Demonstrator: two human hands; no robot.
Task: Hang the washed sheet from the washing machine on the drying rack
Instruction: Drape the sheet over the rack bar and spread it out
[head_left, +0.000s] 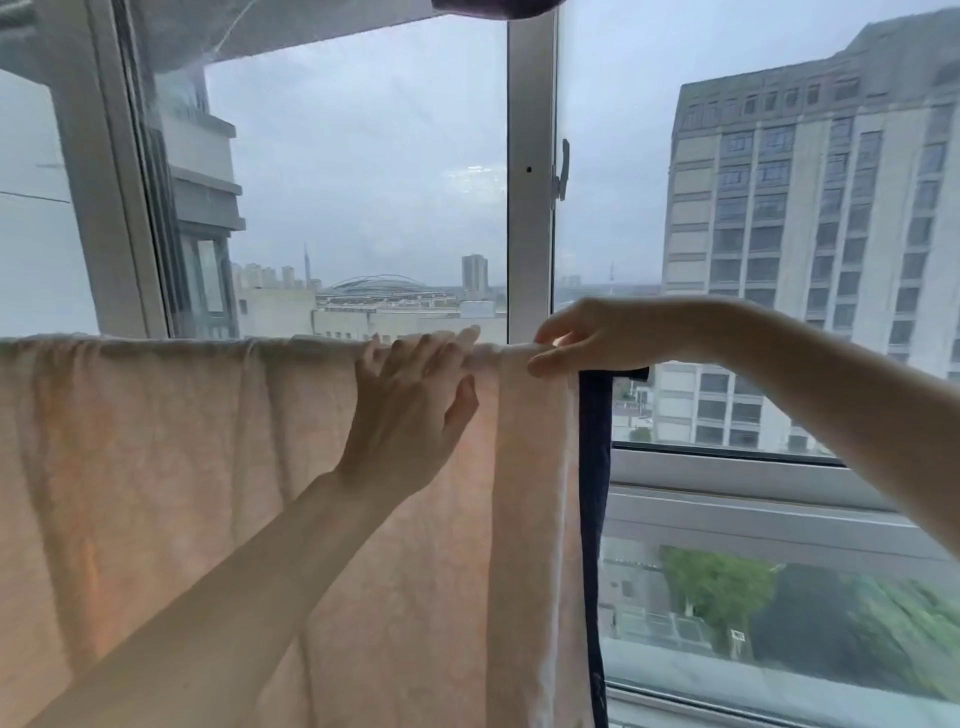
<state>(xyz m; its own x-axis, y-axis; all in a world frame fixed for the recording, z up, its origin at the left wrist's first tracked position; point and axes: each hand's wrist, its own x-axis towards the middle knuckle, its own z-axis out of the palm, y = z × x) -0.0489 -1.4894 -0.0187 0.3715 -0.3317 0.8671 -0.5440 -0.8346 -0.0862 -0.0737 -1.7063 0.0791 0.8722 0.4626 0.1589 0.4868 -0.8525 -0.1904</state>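
Observation:
A pale pink sheet (156, 467) hangs draped over a horizontal bar of the drying rack, which runs at mid-height; the bar itself is hidden under the cloth except for a dark end (631, 373) past the sheet's right edge. My left hand (410, 410) lies with straight fingers against the sheet just below the top fold. My right hand (587, 332) pinches the sheet's top fold near its right edge, thumb below and fingers over the bar.
A dark blue cloth strip (595, 493) hangs right beside the sheet's right edge. Behind stands a large window with a white mullion (530, 182) and handle (562, 171). A dark item (493, 8) hangs above at the top edge.

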